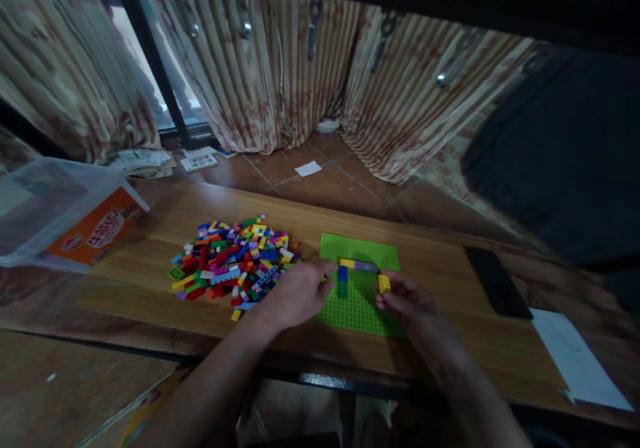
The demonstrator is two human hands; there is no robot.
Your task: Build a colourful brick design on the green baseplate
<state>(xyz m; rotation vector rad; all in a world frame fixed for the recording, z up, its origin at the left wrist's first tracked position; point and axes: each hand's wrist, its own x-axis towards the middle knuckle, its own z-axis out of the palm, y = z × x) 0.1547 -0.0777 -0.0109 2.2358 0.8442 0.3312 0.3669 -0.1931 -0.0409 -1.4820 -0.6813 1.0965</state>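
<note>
A green studded baseplate lies on the wooden table. On it, bricks form a corner: a yellow brick and greyish-purple bricks run along the top, with a blue brick and a dark green brick down the left side. My right hand pinches a yellow brick at the right end of the top row; whether it touches the plate I cannot tell. Over the plate's left edge, my left hand has curled fingers beside the corner. Anything inside them is hidden.
Left of the plate is a heap of mixed coloured bricks. A clear plastic box with an orange label stands at the far left. To the right lie a black phone-like slab and a white paper sheet. Curtains hang behind.
</note>
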